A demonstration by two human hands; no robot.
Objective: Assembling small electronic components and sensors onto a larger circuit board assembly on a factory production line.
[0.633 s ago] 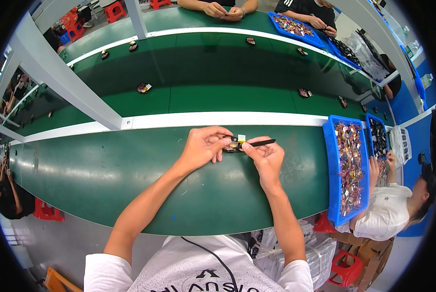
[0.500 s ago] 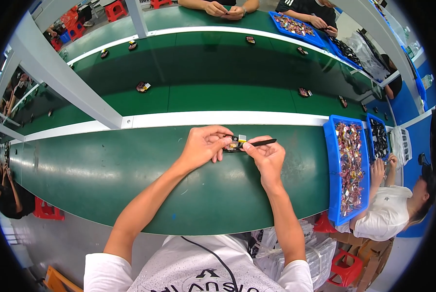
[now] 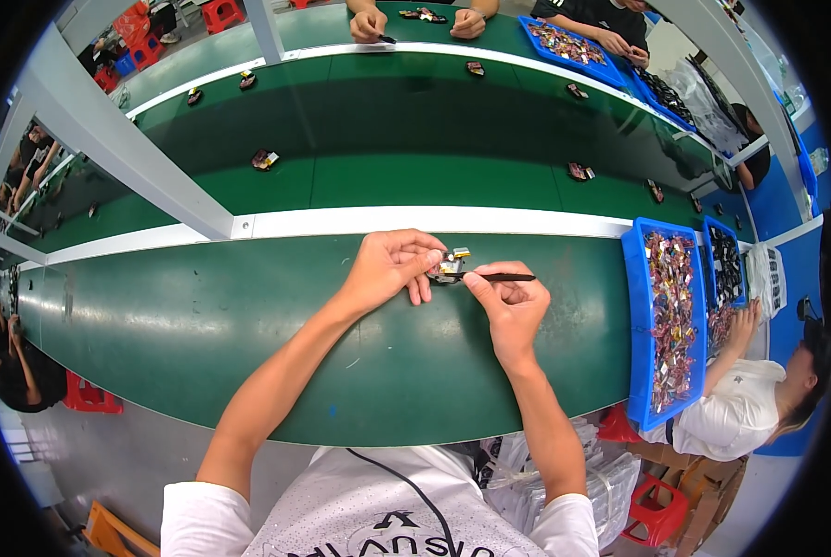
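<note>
Over the green tabletop (image 3: 415, 362), my left hand (image 3: 392, 269) pinches a small dark electronic part (image 3: 449, 265) with yellow and silver-white pieces on it. Its finer details are too small to make out. My right hand (image 3: 512, 302) is closed on slim black tweezers (image 3: 503, 277). Their back end points to the right, and the working end reaches the part beside my left thumb. Both hands are close together near the white rail at the far edge of my table.
At my right stand a blue tray (image 3: 634, 306) of small colourful parts and a smaller blue tray (image 3: 739, 269) of black parts. Beyond the white rail (image 3: 360, 223), a green conveyor belt (image 3: 415, 139) carries several small assemblies. Co-workers sit opposite and at the right.
The tweezers and the held part have shifted and turned slightly in my hands. Opposite, a co-worker's hands have moved apart. At right, a co-worker's hand has moved.
</note>
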